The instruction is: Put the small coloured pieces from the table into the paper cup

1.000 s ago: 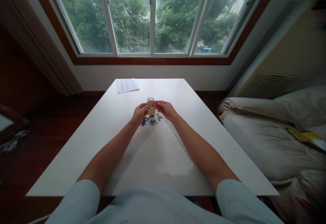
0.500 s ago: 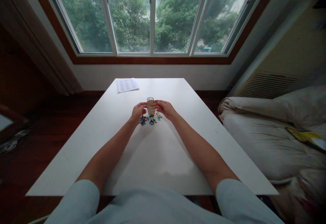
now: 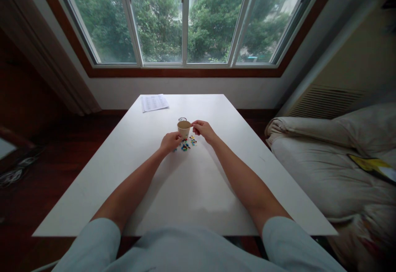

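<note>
A beige paper cup [image 3: 184, 131] stands upright on the white table [image 3: 198, 181], its open mouth showing. My right hand [image 3: 204, 131] is at the cup's right side, thumb and forefinger pinching its rim and the other fingers curled. Low at the cup's left front is my left hand [image 3: 171, 141], fingers curled together over the left part of the small colourful pieces; whatever they hold is hidden. In front of the cup lies a cluster of small blue and multicoloured pieces [image 3: 185, 146]. A smaller group of yellowish pieces [image 3: 193, 141] lies to its right.
Behind the cup is a thin dark loop [image 3: 182, 119], partly hidden. Printed sheets of paper [image 3: 155, 103] lie at the table's far left corner. A pale sofa [image 3: 309, 169] stands to the right, and a wide window [image 3: 185, 24] is beyond the table.
My left hand has come off the cup's side and dropped down over the left pile of pieces. My right hand's fingers have drawn back from across the cup to its right rim.
</note>
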`<state>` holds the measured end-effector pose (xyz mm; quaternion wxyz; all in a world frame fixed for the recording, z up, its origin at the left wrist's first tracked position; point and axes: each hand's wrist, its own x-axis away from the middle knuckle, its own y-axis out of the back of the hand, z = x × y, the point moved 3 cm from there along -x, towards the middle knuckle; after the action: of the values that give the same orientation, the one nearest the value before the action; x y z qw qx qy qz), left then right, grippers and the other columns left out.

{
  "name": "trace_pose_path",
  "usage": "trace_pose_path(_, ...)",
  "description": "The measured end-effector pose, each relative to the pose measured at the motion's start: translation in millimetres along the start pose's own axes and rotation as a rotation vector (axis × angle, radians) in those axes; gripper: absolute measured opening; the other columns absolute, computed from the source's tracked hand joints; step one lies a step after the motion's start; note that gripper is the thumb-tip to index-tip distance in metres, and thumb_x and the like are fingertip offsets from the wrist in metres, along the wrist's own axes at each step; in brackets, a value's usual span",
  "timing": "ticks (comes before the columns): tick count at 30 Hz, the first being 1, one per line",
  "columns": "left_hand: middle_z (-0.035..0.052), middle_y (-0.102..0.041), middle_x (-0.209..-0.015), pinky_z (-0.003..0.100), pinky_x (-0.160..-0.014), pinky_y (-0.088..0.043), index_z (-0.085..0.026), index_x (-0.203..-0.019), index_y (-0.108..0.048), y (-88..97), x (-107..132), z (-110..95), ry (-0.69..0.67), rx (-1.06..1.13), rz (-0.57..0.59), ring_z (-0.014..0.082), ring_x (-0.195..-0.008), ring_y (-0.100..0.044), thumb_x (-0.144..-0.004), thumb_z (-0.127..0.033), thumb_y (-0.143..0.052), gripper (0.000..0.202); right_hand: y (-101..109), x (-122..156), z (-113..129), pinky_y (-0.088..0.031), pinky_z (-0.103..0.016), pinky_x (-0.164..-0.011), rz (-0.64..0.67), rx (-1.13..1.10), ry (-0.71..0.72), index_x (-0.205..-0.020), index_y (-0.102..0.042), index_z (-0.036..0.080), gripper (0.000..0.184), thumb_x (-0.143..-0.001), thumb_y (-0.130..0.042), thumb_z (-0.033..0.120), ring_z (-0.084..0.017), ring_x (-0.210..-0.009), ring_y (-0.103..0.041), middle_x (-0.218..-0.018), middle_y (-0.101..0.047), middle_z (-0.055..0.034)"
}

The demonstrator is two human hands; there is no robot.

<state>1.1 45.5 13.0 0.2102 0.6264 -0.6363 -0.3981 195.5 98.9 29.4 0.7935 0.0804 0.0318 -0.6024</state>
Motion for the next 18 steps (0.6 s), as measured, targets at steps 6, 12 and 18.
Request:
trace_pose_path(6, 0.0061, -0.07, -0.085, 0.028, -0.063, -0.035, -0.023, -0.083, -0.07, -12.0, 13, -7, -0.014, -0.218, 0.074, 0.0205, -0.076, -0.061, -0.079, -0.047, -0.064, 0.025, 3, 4, -19, -0.035, -0.021, -0.054, 0.239, 0.641, 0.054, -0.082, -0.075, 0.019, 0.013, -0.077, -0.064, 0.024, -0.01, -0.057, -0.052, -0.063, -0.065, 0.0016)
trace_pose_path(12, 0.0086, -0.07, -0.089, 0.03, -0.072, -0.041, -0.022, -0.088, -0.069, -17.0, 17, -11, -0.011, -0.278, 0.101, 0.0236, -0.083, -0.064, -0.079, -0.051, -0.065, 0.03, -5, 9, -30, -0.033, -0.021, -0.058, 0.246, 0.845, 0.167, -0.093, -0.076, 0.022, 0.019, -0.08, -0.062, 0.023, -0.01, -0.061, -0.052, -0.07, -0.066, 0.0021)
trace_pose_path(18, 0.0091, -0.069, -0.094, 0.031, -0.077, -0.042, -0.022, -0.093, -0.069, -13.4, 15, -7, -0.016, -0.316, 0.113, 0.0244, -0.09, -0.063, -0.084, -0.045, -0.061, 0.026, -13, 15, -36, -0.034, -0.024, -0.063, 0.236, 0.951, 0.249, -0.103, -0.076, 0.028, 0.025, -0.084, -0.06, 0.024, -0.014, -0.067, -0.056, -0.076, -0.069, 0.0)
